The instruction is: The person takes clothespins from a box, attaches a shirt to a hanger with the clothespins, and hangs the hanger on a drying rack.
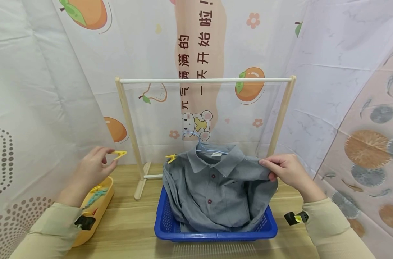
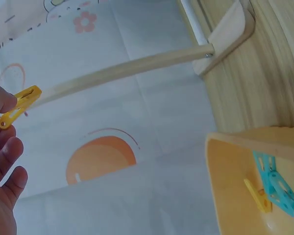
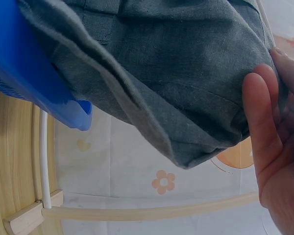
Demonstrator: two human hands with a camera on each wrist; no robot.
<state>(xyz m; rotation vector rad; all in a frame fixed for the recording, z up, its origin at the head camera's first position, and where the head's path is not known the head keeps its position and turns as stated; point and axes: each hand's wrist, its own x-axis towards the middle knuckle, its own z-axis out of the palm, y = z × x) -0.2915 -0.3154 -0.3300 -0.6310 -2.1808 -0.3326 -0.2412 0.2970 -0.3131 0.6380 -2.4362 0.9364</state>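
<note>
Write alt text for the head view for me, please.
A person's left grip pinches a yellow clip while the right grip holds one shoulder of a gray shirt on a blue hanger; the shirt rests in a blue basket before a rack.

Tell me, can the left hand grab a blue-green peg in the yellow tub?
Probably yes: the tub is open on top and a blue-green peg shows inside. But the left hand pinches a yellow peg, so it may need to let go first.

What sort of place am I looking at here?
Probably an indoor booth set up for hanging laundry: a clothes rack, a grey shirt on a hanger, partly in a blue basket, and a bin of clips.
</note>
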